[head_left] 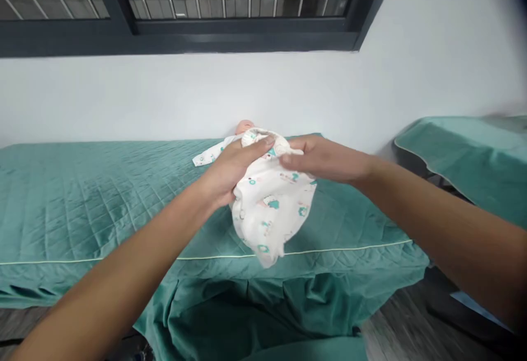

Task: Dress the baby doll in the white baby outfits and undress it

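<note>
My left hand (236, 166) grips the left side of a white baby garment (274, 202), thumb laid over its gathered upper edge. On the other side my right hand (313, 158) pinches the same cloth between thumb and fingers. The garment has small teal and pink prints and hangs down over the front edge of the green bed. Just behind it lies a baby doll (244, 125), only the top of its head showing. A printed sleeve (209, 155) stretches out to the left of the doll. My hands and the held cloth hide the rest of it.
The bed wears a green quilted cover (82, 202) with a pale piped edge and a draped skirt. A white wall (164, 97) and a dark-framed window (247, 37) with bars stand behind. Another green-covered surface (465, 152) is at the right.
</note>
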Demonstrator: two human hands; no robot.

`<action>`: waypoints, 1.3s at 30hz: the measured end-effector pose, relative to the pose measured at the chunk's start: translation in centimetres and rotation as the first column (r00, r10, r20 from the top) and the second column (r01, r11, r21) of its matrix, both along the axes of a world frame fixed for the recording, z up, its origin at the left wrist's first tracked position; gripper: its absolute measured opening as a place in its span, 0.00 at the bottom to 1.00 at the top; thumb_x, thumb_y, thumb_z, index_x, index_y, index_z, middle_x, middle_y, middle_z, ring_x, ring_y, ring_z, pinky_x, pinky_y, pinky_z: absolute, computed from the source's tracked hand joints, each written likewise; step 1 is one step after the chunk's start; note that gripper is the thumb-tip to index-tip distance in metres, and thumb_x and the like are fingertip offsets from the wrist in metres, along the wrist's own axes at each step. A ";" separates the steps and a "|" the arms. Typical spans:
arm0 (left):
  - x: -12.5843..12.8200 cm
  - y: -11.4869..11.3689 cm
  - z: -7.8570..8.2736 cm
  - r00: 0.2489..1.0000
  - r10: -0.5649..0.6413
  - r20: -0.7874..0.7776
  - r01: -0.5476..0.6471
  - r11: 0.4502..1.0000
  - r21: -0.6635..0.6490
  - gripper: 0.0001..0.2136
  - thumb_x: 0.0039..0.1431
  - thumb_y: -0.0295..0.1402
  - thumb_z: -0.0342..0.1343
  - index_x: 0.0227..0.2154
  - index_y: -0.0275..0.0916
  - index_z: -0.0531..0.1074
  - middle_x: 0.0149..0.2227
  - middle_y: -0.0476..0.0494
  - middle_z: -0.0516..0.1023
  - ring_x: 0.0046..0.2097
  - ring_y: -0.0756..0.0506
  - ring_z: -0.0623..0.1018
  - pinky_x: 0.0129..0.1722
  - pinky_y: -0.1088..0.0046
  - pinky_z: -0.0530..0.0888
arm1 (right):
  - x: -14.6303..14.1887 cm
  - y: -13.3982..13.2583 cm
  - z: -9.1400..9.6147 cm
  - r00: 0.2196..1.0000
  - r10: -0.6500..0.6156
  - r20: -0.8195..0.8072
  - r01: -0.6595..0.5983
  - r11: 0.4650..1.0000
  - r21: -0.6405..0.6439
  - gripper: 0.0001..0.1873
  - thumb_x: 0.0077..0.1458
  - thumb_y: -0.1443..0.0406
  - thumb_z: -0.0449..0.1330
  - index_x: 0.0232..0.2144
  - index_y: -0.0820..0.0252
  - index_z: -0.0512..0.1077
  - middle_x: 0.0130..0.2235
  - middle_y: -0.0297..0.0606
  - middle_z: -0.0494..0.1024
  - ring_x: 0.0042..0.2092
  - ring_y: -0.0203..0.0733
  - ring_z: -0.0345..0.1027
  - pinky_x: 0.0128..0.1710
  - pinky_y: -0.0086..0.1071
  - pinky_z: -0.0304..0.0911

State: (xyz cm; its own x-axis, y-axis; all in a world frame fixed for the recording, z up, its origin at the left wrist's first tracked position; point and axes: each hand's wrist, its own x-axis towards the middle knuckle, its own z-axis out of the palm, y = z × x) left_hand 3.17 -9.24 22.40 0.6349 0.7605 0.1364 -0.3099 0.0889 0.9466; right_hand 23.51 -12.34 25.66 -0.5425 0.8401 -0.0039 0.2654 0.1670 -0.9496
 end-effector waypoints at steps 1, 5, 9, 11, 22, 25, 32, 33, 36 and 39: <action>0.2 0.1 -0.5 0.999 -0.048 -0.018 0.047 0.999 -0.024 0.19 0.56 0.48 0.65 0.40 0.35 0.76 0.30 0.43 0.81 0.32 0.46 0.81 0.32 0.73 0.77 | -0.2 0.2 -0.6 0.993 -0.052 -0.103 0.055 0.998 0.023 0.22 0.57 0.45 0.64 0.35 0.58 0.77 0.31 0.34 0.80 0.29 0.36 0.72 0.27 0.27 0.67; -0.2 0.5 -1.2 0.948 -0.251 -0.196 0.241 0.968 -0.078 0.16 0.52 0.44 0.69 0.33 0.35 0.77 0.25 0.46 0.77 0.23 0.51 0.75 0.23 0.76 0.72 | -1.2 0.7 -1.6 0.896 -0.192 -0.400 0.205 0.979 -0.011 0.24 0.61 0.43 0.59 0.32 0.57 0.75 0.29 0.35 0.78 0.29 0.36 0.71 0.28 0.28 0.68; -0.5 0.9 -1.5 0.993 -0.110 -0.041 0.109 0.994 -0.028 0.14 0.54 0.39 0.68 0.37 0.35 0.78 0.31 0.44 0.81 0.30 0.48 0.80 0.31 0.74 0.77 | -1.1 0.4 -2.1 0.921 -0.133 -0.367 0.060 0.978 -0.202 0.25 0.55 0.43 0.65 0.37 0.59 0.76 0.32 0.37 0.81 0.31 0.39 0.75 0.30 0.30 0.72; -0.3 0.9 -1.9 0.999 -0.028 0.042 0.030 0.999 -0.044 0.14 0.55 0.39 0.67 0.40 0.35 0.77 0.34 0.44 0.82 0.35 0.45 0.82 0.36 0.73 0.78 | -1.0 0.2 -2.8 0.964 -0.022 -0.264 -0.061 0.952 -0.301 0.24 0.49 0.49 0.71 0.39 0.60 0.77 0.34 0.38 0.82 0.32 0.40 0.76 0.31 0.30 0.73; -1.5 0.2 -4.2 0.969 -0.241 -0.053 0.225 0.951 -0.212 0.25 0.45 0.38 0.74 0.46 0.34 0.77 0.40 0.36 0.84 0.38 0.40 0.84 0.39 0.66 0.81 | -1.7 1.9 -5.3 0.835 -0.299 -0.462 0.238 0.953 -0.187 0.23 0.57 0.47 0.65 0.45 0.56 0.77 0.40 0.39 0.83 0.45 0.46 0.78 0.41 0.36 0.76; -1.7 -0.1 -4.2 0.987 -0.162 -0.018 0.156 0.968 -0.199 0.21 0.46 0.34 0.73 0.44 0.33 0.78 0.40 0.36 0.84 0.39 0.39 0.84 0.41 0.65 0.81 | -2.3 1.7 -5.7 0.825 -0.300 -0.480 0.196 0.947 -0.254 0.27 0.59 0.42 0.59 0.46 0.55 0.76 0.38 0.40 0.82 0.41 0.47 0.78 0.37 0.37 0.76; -1.7 0.4 -5.5 0.987 0.131 0.095 -0.103 0.962 -0.251 0.19 0.48 0.37 0.71 0.42 0.34 0.77 0.37 0.38 0.84 0.40 0.35 0.85 0.43 0.57 0.81 | -3.8 0.6 -8.0 0.953 -0.101 -0.286 0.017 0.960 -0.281 0.26 0.45 0.53 0.75 0.44 0.58 0.76 0.35 0.39 0.82 0.35 0.44 0.77 0.34 0.34 0.74; -1.9 0.4 -5.7 0.991 0.107 0.086 -0.078 0.956 -0.284 0.20 0.48 0.38 0.70 0.43 0.34 0.77 0.37 0.38 0.84 0.40 0.35 0.85 0.43 0.56 0.81 | -3.8 0.8 -8.2 0.946 -0.124 -0.301 0.043 0.964 -0.263 0.25 0.46 0.52 0.74 0.43 0.58 0.76 0.34 0.38 0.81 0.36 0.45 0.77 0.34 0.35 0.74; -2.4 0.3 -6.2 0.998 -0.014 0.064 0.035 0.938 -0.346 0.25 0.48 0.44 0.71 0.46 0.34 0.76 0.37 0.36 0.84 0.41 0.34 0.84 0.43 0.56 0.81 | -4.0 1.7 -8.5 0.871 -0.224 -0.437 0.140 0.966 -0.215 0.25 0.52 0.47 0.68 0.45 0.57 0.76 0.35 0.39 0.82 0.37 0.47 0.78 0.36 0.38 0.75; -2.7 0.2 -6.4 0.992 -0.119 0.038 0.125 0.932 -0.341 0.29 0.40 0.41 0.76 0.45 0.32 0.77 0.38 0.35 0.84 0.39 0.37 0.84 0.40 0.63 0.81 | -4.3 2.6 -8.6 0.768 -0.285 -0.574 0.187 0.956 -0.225 0.26 0.55 0.46 0.65 0.48 0.56 0.75 0.39 0.41 0.83 0.45 0.50 0.78 0.44 0.41 0.76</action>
State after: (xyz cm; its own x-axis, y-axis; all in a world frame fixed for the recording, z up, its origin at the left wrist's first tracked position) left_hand 0.51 -8.99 16.03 0.7255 0.6798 -0.1075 -0.2912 0.4447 0.8470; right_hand 19.19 -9.73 17.08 -0.2621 0.9576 0.1195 -0.3468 0.0221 -0.9377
